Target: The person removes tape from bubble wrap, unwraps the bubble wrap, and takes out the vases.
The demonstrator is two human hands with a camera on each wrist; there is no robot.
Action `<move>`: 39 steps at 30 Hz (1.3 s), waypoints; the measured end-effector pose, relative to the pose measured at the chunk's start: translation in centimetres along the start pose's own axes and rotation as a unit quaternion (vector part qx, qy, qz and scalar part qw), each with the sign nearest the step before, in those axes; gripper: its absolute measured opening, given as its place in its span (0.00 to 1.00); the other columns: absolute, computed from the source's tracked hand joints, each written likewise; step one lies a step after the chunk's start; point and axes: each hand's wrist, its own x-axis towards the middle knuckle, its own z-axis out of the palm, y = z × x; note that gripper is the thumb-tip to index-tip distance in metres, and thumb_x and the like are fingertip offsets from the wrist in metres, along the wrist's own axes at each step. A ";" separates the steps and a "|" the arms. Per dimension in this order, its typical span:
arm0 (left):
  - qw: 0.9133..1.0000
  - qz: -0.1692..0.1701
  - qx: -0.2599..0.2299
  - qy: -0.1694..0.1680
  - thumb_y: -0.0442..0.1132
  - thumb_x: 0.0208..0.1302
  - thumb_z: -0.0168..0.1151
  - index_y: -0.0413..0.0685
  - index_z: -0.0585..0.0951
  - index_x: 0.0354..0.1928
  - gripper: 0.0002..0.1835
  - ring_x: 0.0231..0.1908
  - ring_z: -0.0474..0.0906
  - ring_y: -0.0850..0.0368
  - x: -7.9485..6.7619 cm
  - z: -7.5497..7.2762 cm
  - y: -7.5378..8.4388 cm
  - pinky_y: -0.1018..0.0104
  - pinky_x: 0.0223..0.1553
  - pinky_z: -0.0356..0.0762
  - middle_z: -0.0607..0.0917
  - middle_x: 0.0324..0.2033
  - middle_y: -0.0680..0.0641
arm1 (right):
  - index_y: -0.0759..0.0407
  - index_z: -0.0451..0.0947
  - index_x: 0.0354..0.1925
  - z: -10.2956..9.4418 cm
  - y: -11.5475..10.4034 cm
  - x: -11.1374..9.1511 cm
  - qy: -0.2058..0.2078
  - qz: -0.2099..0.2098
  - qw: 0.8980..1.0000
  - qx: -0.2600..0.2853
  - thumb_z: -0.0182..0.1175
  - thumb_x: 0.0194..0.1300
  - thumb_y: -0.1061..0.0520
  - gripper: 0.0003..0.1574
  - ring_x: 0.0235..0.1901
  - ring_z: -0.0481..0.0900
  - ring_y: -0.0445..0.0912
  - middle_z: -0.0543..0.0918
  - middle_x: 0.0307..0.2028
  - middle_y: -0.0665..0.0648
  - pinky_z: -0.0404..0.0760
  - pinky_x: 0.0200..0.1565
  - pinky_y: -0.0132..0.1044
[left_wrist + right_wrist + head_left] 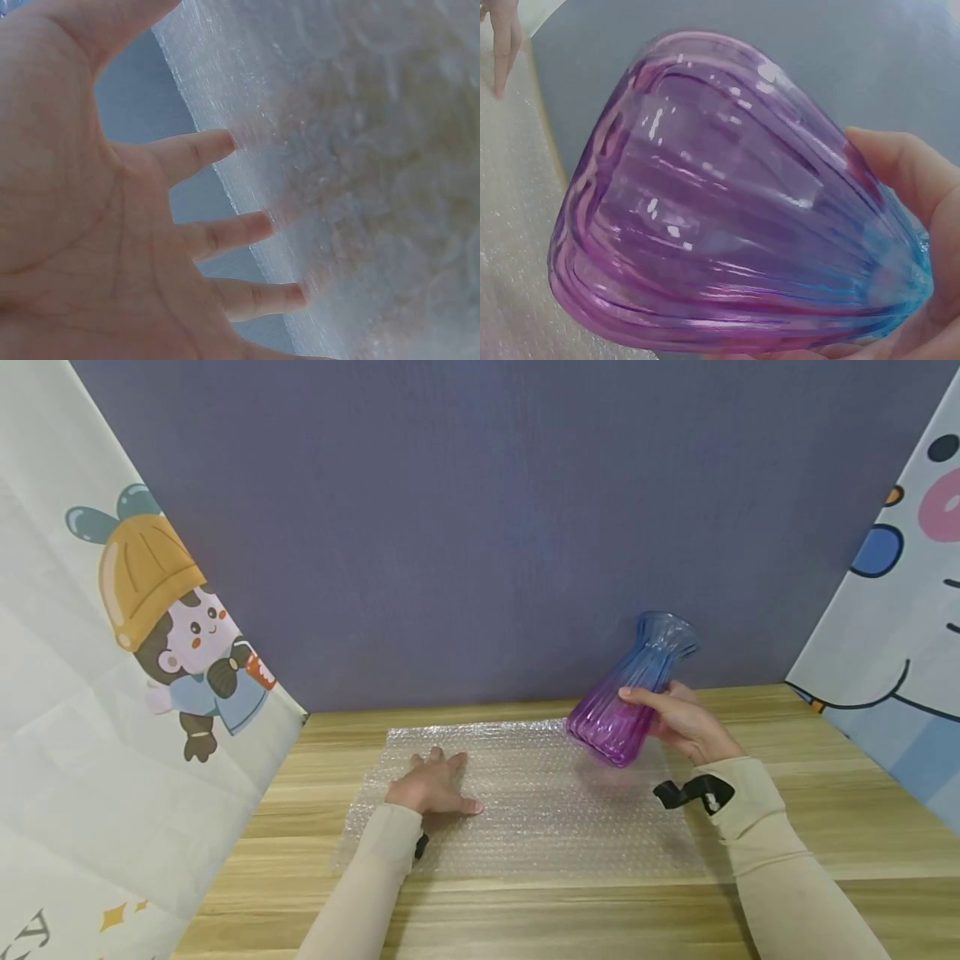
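Observation:
A ribbed glass vase (pixel 626 693), blue at the flared mouth and purple-pink at the base, tilts with its mouth up and to the right in the head view. My right hand (pixel 686 720) grips its side, and the vase is held above the right part of a clear bubble wrap sheet (pixel 525 839). In the right wrist view the vase (pixel 705 202) fills most of the picture, base toward the left. With fingers spread, my left hand (pixel 433 785) rests on the left part of the sheet. The left wrist view shows its fingertips (pixel 259 223) touching the bubble wrap (pixel 360 150).
The sheet lies flat on a wood-grain table (pixel 300 827). Behind it stands a dark blue-grey panel (pixel 480 543). White cloths with cartoon prints hang on the left (pixel 67 652) and right (pixel 930 652).

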 end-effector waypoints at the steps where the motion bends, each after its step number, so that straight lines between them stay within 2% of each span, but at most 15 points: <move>1: 1.000 0.000 0.000 0.000 0.69 0.49 0.74 0.64 0.59 0.80 0.58 0.77 0.45 0.23 0.0 0.0 0.0 0.10 0.59 0.53 0.51 0.81 0.36 | 0.53 0.53 0.69 0.0 0.0 0.0 0.002 0.001 1.000 0.000 0.63 0.72 0.57 0.37 0.46 0.85 0.37 0.83 0.46 0.44 0.87 0.50 0.33; 5: 1.000 0.002 0.001 0.002 0.69 0.48 0.74 0.64 0.60 0.80 0.58 0.77 0.46 0.23 0.0 0.0 0.0 0.10 0.59 0.53 0.51 0.81 0.36 | 0.57 0.46 0.74 -0.1 -0.1 0.0 0.011 0.002 1.000 -0.008 0.64 0.71 0.57 0.46 0.46 0.85 0.36 0.81 0.46 0.44 0.87 0.50 0.33; 15: 1.000 -0.001 -0.003 0.000 0.69 0.48 0.74 0.65 0.60 0.80 0.57 0.78 0.44 0.24 -0.1 0.0 0.0 0.10 0.60 0.53 0.51 0.81 0.37 | 0.59 0.38 0.77 -0.1 -0.3 0.0 0.033 0.007 0.999 -0.038 0.66 0.70 0.56 0.56 0.44 0.83 0.34 0.72 0.54 0.51 0.86 0.48 0.30; 24: 1.000 -0.006 0.003 0.001 0.70 0.48 0.74 0.66 0.59 0.80 0.58 0.78 0.46 0.25 0.0 -0.1 0.0 0.10 0.59 0.53 0.52 0.81 0.37 | 0.57 0.34 0.77 -0.6 -0.3 0.1 0.040 0.009 0.998 -0.042 0.66 0.69 0.57 0.58 0.45 0.81 0.34 0.67 0.59 0.54 0.87 0.48 0.30; 27: 1.000 -0.001 0.007 0.000 0.70 0.48 0.74 0.66 0.59 0.80 0.58 0.77 0.46 0.24 -0.3 0.0 -0.3 0.09 0.58 0.54 0.52 0.81 0.37 | 0.57 0.34 0.77 -0.4 -0.1 -0.5 0.046 0.007 0.998 -0.041 0.66 0.69 0.57 0.59 0.46 0.80 0.35 0.67 0.61 0.55 0.86 0.48 0.30; 31: 1.000 0.006 0.012 -0.002 0.71 0.48 0.74 0.66 0.60 0.80 0.58 0.77 0.46 0.24 -0.8 0.1 -0.7 0.10 0.58 0.54 0.52 0.81 0.37 | 0.54 0.42 0.75 0.0 0.1 -1.3 0.052 -0.008 0.998 -0.032 0.66 0.69 0.59 0.52 0.46 0.82 0.36 0.71 0.57 0.52 0.87 0.48 0.32; 35: 1.000 0.013 0.016 -0.005 0.70 0.48 0.74 0.65 0.60 0.80 0.58 0.77 0.46 0.24 -1.2 0.1 -1.1 0.10 0.58 0.54 0.52 0.81 0.37 | 0.47 0.54 0.63 0.4 0.4 -2.3 0.060 -0.026 0.998 -0.011 0.66 0.67 0.62 0.38 0.44 0.85 0.37 0.77 0.49 0.47 0.88 0.46 0.33; 39: 1.000 0.019 0.019 -0.008 0.70 0.48 0.74 0.65 0.60 0.80 0.58 0.77 0.46 0.24 -1.6 0.1 -1.5 0.10 0.58 0.54 0.52 0.81 0.37 | 0.43 0.56 0.57 0.9 0.6 -3.3 0.070 -0.037 0.997 0.004 0.67 0.66 0.65 0.34 0.43 0.86 0.37 0.79 0.46 0.46 0.88 0.46 0.33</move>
